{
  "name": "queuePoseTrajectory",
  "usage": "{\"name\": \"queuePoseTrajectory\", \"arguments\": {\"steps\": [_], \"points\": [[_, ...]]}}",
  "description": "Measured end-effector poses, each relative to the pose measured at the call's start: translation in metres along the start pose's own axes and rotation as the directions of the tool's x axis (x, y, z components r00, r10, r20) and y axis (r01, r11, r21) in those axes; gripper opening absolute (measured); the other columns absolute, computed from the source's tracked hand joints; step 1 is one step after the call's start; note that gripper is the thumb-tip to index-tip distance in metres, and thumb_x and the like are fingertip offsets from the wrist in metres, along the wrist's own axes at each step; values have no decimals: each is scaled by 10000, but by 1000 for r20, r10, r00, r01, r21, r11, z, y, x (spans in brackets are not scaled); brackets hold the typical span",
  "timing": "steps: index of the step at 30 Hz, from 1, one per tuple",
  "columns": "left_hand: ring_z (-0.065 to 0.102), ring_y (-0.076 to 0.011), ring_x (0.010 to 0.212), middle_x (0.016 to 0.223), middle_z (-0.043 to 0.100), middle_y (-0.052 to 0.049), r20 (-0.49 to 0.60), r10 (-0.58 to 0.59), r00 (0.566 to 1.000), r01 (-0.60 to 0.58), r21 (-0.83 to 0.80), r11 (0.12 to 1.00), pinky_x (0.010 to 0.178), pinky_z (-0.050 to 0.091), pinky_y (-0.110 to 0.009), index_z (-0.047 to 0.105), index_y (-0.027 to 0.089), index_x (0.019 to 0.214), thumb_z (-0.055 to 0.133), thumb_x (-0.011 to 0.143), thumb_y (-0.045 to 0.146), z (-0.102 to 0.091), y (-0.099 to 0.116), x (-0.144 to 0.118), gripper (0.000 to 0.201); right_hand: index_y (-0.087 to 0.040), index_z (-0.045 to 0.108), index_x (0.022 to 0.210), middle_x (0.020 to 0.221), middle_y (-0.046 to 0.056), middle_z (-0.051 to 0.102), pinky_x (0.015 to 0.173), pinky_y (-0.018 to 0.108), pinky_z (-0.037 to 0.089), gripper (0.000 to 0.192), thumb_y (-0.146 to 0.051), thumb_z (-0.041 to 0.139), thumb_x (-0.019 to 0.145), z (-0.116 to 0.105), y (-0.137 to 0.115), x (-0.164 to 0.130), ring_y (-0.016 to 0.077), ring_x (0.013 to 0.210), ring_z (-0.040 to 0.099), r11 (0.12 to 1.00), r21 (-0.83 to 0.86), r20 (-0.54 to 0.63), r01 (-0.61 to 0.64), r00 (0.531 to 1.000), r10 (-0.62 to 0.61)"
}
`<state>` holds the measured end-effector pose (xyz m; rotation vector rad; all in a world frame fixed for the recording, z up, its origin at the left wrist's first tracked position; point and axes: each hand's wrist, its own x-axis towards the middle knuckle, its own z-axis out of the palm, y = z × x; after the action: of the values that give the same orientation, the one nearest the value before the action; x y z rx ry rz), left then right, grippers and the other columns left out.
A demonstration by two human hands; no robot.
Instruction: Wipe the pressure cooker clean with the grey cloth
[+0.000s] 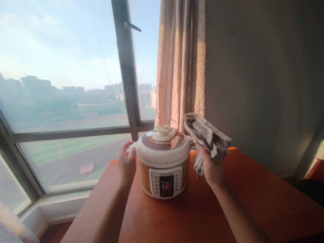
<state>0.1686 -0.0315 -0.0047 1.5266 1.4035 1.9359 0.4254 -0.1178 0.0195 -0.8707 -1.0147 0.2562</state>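
White-and-gold round electric cooker [165,161] sits on the reddish wooden table [159,230] between your left hand [126,162], pinching its white side handle [133,147], and your farther right hand [213,168], clutching a folded grey-patterned cloth [207,133].

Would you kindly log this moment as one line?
left hand: at white handle | right hand: holding cloth | cooker: on table, lid on

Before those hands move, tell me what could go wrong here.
The left hand is at one side handle of the cooker while the right hand is full of cloth, so a one-sided pull might swivel or drag the cooker on the table. The cloth is bunched, with a loose fold hanging beside the cooker, so it could catch there or slip from the hand.
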Motion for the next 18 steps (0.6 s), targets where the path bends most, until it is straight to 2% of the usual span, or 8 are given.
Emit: {"name": "queuePoseTrajectory", "arguments": {"steps": [1, 2, 4, 6, 7, 14, 16, 18], "points": [[558, -313, 1168, 1208, 637, -115, 20, -21, 1000, 20, 46, 999, 1015, 421, -443, 624, 179, 1134, 527, 840, 361, 5, -9, 8, 359, -222, 611, 1295, 1233, 78, 684, 1070, 405, 439, 473, -351, 597, 840, 12, 5, 3, 255, 1257, 561, 990, -80, 144, 115, 984, -103], [540, -322, 1193, 1219, 623, -133, 26, -42, 999, 41, 59, 997, 1035, 403, -450, 609, 161, 1158, 511, 848, 372, 11, -17, 13, 388, -224, 612, 1297, 1274, 84, 663, 1094, 413, 414, 471, -306, 574, 834, 23, 10, 5, 259, 1285, 534, 959, -141, 301, 244, 934, -193], [499, -325, 1247, 1257, 594, -153, 9, -81, 997, 80, 38, 996, 1078, 361, -444, 584, 138, 1194, 479, 865, 385, 20, -27, 18, 425, -232, 589, 1332, 1370, 78, 601, 1159, 451, 322, 553, -249, 581, 779, 37, 16, 1, 281, 1343, 468, 850, -207, 571, 485, 765, -297], [487, -315, 1263, 1287, 577, -148, -17, -129, 992, 128, -20, 992, 1091, 349, -423, 567, 136, 1221, 472, 872, 396, 27, -33, 19, 445, -227, 547, 1379, 1430, 68, 550, 1195, 483, 239, 659, -232, 606, 723, 41, 18, -6, 303, 1368, 424, 741, -238, 707, 628, 636, -311], [495, -310, 1252, 1288, 578, -141, -25, -152, 988, 150, -50, 987, 1085, 356, -414, 566, 140, 1226, 481, 869, 404, 29, -34, 19, 452, -219, 532, 1392, 1439, 65, 540, 1198, 488, 227, 685, -230, 605, 711, 40, 18, -9, 306, 1367, 420, 710, -251, 729, 658, 611, -309], [601, -280, 1072, 1088, 704, -88, 76, -138, 988, 143, -74, 987, 977, 433, -381, 679, 176, 1024, 565, 796, 411, 14, -48, 30, 347, -205, 529, 1382, 1419, 55, 561, 1187, 456, 280, 660, -199, 564, 723, 19, 17, -12, 269, 1359, 438, 696, -217, 736, 685, 583, -345], [612, -283, 1065, 1114, 707, -92, 99, -166, 981, 173, -72, 982, 952, 449, -381, 675, 175, 1061, 617, 755, 395, 9, -51, 33, 381, -216, 531, 1377, 1416, 58, 563, 1184, 459, 291, 653, -174, 564, 727, 16, 24, -6, 268, 1361, 438, 697, -255, 719, 670, 614, -327], [620, -289, 1063, 1139, 701, -103, 118, -172, 978, 182, -84, 980, 954, 455, -397, 670, 165, 1086, 619, 755, 398, 9, -54, 35, 407, -209, 549, 1352, 1392, 76, 577, 1173, 454, 317, 626, -152, 564, 729, 16, 35, 5, 267, 1343, 459, 711, -316, 670, 628, 678, -301]]}}
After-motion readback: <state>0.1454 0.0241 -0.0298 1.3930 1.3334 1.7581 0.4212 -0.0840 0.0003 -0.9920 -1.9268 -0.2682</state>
